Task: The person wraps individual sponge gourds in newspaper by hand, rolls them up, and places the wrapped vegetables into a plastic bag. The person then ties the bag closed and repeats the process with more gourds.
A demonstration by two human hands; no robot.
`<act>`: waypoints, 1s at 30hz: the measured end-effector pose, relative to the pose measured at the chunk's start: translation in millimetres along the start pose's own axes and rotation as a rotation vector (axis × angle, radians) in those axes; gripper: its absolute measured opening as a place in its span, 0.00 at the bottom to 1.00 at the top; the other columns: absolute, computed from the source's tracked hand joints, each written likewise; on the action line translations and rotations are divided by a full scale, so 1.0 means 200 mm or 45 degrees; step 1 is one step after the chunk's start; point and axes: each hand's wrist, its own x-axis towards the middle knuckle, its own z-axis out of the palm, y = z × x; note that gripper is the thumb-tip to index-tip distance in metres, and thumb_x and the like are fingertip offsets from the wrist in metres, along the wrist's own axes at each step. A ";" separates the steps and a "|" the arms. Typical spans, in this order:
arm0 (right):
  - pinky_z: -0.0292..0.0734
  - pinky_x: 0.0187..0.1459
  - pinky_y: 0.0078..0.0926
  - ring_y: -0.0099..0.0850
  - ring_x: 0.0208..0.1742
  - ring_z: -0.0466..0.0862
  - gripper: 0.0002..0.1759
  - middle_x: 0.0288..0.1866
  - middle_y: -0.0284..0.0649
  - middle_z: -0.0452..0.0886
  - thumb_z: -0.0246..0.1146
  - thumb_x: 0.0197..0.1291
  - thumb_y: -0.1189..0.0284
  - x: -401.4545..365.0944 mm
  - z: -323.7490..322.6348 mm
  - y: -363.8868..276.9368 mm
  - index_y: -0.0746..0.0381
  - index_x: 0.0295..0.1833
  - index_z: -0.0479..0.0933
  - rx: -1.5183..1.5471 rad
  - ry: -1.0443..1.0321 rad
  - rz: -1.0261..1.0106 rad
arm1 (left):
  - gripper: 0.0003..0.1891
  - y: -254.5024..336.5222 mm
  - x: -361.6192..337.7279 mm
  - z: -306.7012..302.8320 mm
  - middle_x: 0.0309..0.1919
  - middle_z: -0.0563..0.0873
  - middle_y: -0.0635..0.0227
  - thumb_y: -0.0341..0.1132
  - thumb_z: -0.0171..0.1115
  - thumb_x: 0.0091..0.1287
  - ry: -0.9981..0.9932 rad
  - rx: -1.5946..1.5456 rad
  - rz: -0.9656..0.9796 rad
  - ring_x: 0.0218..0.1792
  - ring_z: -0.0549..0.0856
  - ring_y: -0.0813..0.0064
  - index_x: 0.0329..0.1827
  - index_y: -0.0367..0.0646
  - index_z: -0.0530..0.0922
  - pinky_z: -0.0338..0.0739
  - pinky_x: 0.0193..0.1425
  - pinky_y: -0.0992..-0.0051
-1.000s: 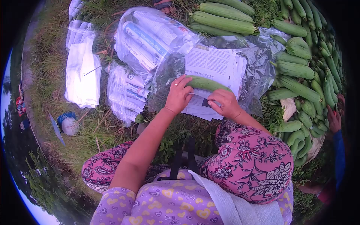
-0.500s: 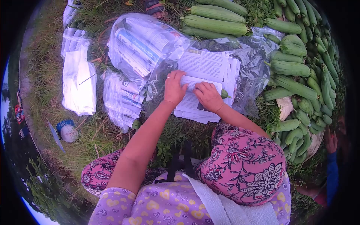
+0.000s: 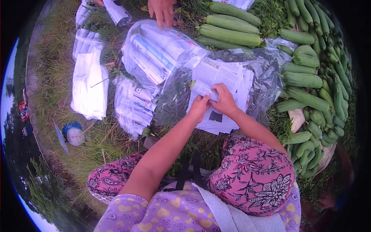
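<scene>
A sheet of newspaper is rolled around a sponge gourd, and the gourd's green tip (image 3: 192,84) pokes out at the roll's left end. My left hand (image 3: 198,108) is closed at the near edge of this newspaper roll (image 3: 202,90), thumb up. My right hand (image 3: 225,101) grips the roll's right end, its thumb close to the left one. Beneath both lies a stack of printed newspaper sheets (image 3: 220,123) on clear plastic sheeting (image 3: 170,104). Most of the gourd is hidden inside the paper.
Left of the stack lie plastic bags (image 3: 135,104) of newspaper-wrapped gourds (image 3: 152,58). Bare gourds (image 3: 232,34) lie ahead, and a large heap of gourds (image 3: 305,96) is at right. Another person's hand (image 3: 162,11) touches the upper bag; a wrapped roll (image 3: 117,11) is nearby.
The green tip showed at the right and now shows at the left. My hands have drawn together at the roll's near side. Another person's hand and a wrapped roll have appeared at the top.
</scene>
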 end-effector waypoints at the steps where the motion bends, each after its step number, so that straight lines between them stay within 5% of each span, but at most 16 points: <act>1: 0.74 0.53 0.39 0.46 0.52 0.77 0.28 0.48 0.45 0.75 0.73 0.39 0.73 -0.01 -0.01 -0.01 0.62 0.50 0.72 0.126 0.000 0.101 | 0.18 0.01 -0.01 0.01 0.54 0.80 0.65 0.40 0.57 0.73 -0.026 -0.035 0.048 0.53 0.80 0.75 0.60 0.40 0.69 0.73 0.57 0.72; 8: 0.77 0.51 0.29 0.32 0.44 0.84 0.27 0.44 0.44 0.84 0.74 0.47 0.70 -0.10 0.06 -0.09 0.67 0.54 0.76 0.957 -0.083 0.431 | 0.20 0.05 -0.09 -0.02 0.49 0.83 0.66 0.33 0.66 0.65 -0.113 -0.116 0.279 0.46 0.83 0.75 0.58 0.40 0.72 0.77 0.51 0.72; 11: 0.77 0.52 0.30 0.33 0.45 0.84 0.25 0.44 0.43 0.84 0.73 0.49 0.69 -0.10 0.05 -0.08 0.67 0.53 0.76 0.876 -0.269 0.426 | 0.19 0.07 -0.16 -0.01 0.47 0.84 0.66 0.28 0.67 0.61 -0.054 -0.170 0.304 0.46 0.84 0.74 0.55 0.39 0.74 0.78 0.51 0.71; 14: 0.75 0.55 0.32 0.36 0.48 0.83 0.27 0.47 0.44 0.83 0.73 0.50 0.67 -0.02 -0.13 -0.19 0.67 0.55 0.76 0.341 -0.415 0.287 | 0.18 0.05 -0.18 -0.02 0.46 0.84 0.65 0.26 0.66 0.60 0.039 -0.243 0.305 0.46 0.84 0.72 0.53 0.38 0.75 0.78 0.51 0.70; 17: 0.74 0.57 0.34 0.39 0.52 0.81 0.29 0.51 0.46 0.82 0.72 0.51 0.65 0.02 -0.19 -0.19 0.66 0.57 0.75 -0.150 0.148 -0.124 | 0.19 0.08 -0.20 -0.01 0.46 0.84 0.64 0.26 0.66 0.59 0.134 -0.292 0.364 0.46 0.85 0.70 0.54 0.37 0.75 0.78 0.51 0.69; 21: 0.75 0.53 0.31 0.32 0.47 0.82 0.31 0.48 0.47 0.83 0.72 0.52 0.68 0.04 -0.19 -0.15 0.69 0.61 0.73 0.530 -0.354 0.511 | 0.19 0.09 -0.22 0.00 0.46 0.84 0.63 0.25 0.67 0.59 0.170 -0.270 0.437 0.46 0.85 0.69 0.53 0.36 0.75 0.78 0.50 0.68; 24: 0.77 0.41 0.29 0.27 0.36 0.82 0.29 0.39 0.43 0.86 0.71 0.53 0.71 0.19 -0.36 -0.32 0.71 0.60 0.74 0.396 -0.683 0.624 | 0.19 0.12 -0.26 0.02 0.46 0.84 0.61 0.27 0.69 0.58 0.264 -0.334 0.484 0.44 0.85 0.70 0.53 0.36 0.74 0.79 0.47 0.69; 27: 0.75 0.33 0.27 0.25 0.27 0.80 0.25 0.30 0.40 0.85 0.71 0.52 0.73 0.37 -0.42 -0.45 0.70 0.56 0.77 0.119 -0.689 0.355 | 0.22 0.30 -0.32 0.09 0.45 0.84 0.61 0.30 0.72 0.58 0.212 -0.309 0.657 0.44 0.85 0.70 0.53 0.35 0.73 0.78 0.48 0.69; 30: 0.76 0.35 0.30 0.31 0.29 0.82 0.21 0.30 0.44 0.84 0.69 0.51 0.75 0.57 -0.48 -0.78 0.70 0.52 0.79 -0.288 -0.706 0.059 | 0.22 0.50 -0.35 0.12 0.46 0.84 0.63 0.36 0.70 0.62 0.241 -0.304 0.804 0.47 0.83 0.71 0.55 0.36 0.75 0.76 0.54 0.68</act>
